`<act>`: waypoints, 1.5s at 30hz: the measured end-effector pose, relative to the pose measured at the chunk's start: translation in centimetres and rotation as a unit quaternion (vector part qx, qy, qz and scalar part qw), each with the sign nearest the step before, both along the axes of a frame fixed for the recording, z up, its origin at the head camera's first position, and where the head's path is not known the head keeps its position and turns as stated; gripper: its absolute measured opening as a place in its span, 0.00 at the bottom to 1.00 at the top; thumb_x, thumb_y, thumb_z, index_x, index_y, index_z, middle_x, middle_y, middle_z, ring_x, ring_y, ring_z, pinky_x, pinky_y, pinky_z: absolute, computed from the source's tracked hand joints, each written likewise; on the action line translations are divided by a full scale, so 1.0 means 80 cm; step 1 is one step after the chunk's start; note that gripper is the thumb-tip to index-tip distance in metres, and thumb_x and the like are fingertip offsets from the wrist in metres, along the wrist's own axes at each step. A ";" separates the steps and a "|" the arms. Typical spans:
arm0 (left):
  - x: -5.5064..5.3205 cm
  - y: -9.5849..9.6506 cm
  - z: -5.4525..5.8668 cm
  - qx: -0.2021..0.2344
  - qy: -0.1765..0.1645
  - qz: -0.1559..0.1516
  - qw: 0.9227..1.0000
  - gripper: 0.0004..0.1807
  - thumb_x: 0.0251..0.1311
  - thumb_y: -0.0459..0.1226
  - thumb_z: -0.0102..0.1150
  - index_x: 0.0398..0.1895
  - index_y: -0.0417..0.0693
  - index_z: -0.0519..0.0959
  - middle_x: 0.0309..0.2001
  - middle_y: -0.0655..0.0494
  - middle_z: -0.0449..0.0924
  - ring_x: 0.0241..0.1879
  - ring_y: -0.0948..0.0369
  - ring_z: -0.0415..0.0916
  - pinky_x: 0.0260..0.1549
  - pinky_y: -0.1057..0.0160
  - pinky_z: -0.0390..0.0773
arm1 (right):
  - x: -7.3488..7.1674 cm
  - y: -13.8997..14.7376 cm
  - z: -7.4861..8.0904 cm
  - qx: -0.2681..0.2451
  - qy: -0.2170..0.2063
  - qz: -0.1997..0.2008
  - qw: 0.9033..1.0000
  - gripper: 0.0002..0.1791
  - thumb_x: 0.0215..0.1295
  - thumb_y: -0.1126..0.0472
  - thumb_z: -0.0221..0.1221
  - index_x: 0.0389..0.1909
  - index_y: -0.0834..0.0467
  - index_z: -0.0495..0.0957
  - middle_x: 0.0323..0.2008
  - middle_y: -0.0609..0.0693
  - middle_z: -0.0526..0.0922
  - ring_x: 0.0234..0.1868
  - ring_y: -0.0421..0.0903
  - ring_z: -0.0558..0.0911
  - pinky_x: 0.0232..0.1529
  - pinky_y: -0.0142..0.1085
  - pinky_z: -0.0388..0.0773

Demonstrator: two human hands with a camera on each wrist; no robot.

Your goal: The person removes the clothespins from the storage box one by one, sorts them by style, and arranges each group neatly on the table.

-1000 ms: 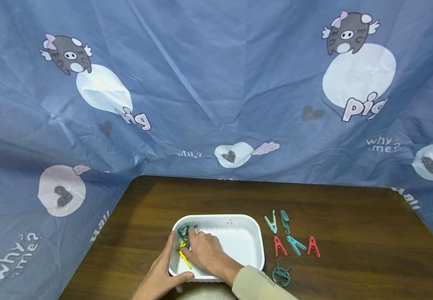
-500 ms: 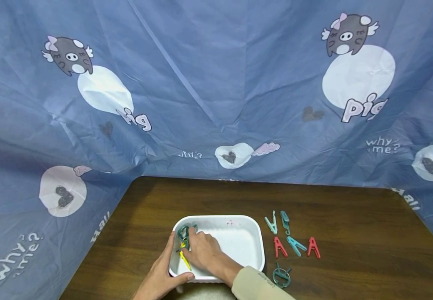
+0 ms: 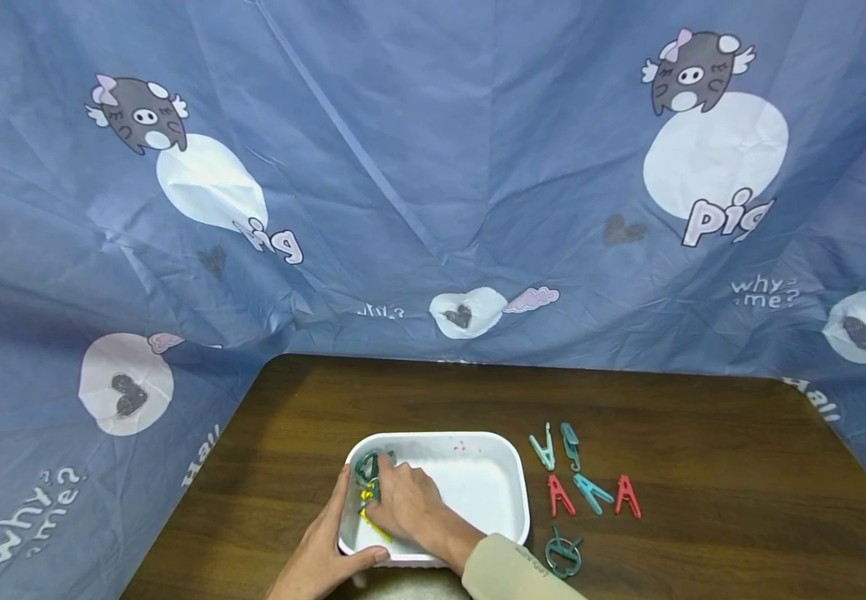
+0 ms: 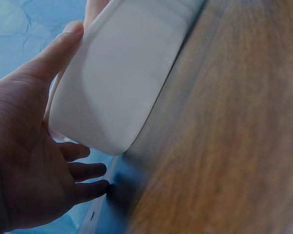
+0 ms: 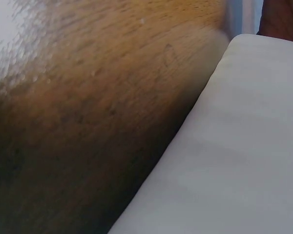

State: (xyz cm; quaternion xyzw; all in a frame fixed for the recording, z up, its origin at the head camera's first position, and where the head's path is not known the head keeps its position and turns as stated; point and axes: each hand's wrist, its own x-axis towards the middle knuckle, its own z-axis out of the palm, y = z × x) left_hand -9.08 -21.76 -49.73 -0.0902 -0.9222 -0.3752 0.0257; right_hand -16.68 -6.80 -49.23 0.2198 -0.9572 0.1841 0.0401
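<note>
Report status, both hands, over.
Left hand touching left end of white rectangular plastic tray. Right hand inside, at yellow plastic clip, dark-green ringed clip. Yellow clip partly hidden.

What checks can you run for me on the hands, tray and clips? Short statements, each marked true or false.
1. The right hand reaches into the white tray. True.
2. The left hand is at the tray's right end. False: it is at the left end.
3. A yellow item lies in the tray. True.
4. Every clip on the table is red. False: a blue clip lies between two red clips.
</note>
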 end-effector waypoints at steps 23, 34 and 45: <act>-0.001 0.001 0.002 -0.002 -0.007 0.003 1.000 0.67 0.47 0.51 0.77 0.81 0.42 0.42 0.76 0.33 0.57 0.69 0.40 0.66 0.62 0.43 0.75 | -0.003 0.003 0.001 -0.037 -0.041 -0.002 0.998 0.12 0.48 0.63 0.63 0.36 0.59 0.77 0.23 0.58 0.84 0.21 0.50 0.80 0.19 0.39 0.74; 0.000 0.001 0.003 0.002 -0.019 0.004 1.000 0.67 0.47 0.51 0.77 0.81 0.44 0.41 0.76 0.33 0.56 0.70 0.41 0.65 0.63 0.45 0.74 | -0.004 0.005 0.005 -0.041 -0.072 -0.014 0.996 0.12 0.50 0.61 0.64 0.36 0.62 0.80 0.24 0.58 0.83 0.21 0.48 0.78 0.20 0.38 0.74; 0.000 0.001 0.004 0.008 -0.035 0.006 0.999 0.67 0.48 0.51 0.76 0.82 0.46 0.40 0.77 0.33 0.54 0.70 0.42 0.64 0.62 0.46 0.74 | -0.005 0.008 0.007 -0.043 -0.062 -0.017 0.997 0.10 0.51 0.60 0.63 0.32 0.61 0.79 0.22 0.56 0.82 0.19 0.47 0.76 0.20 0.38 0.73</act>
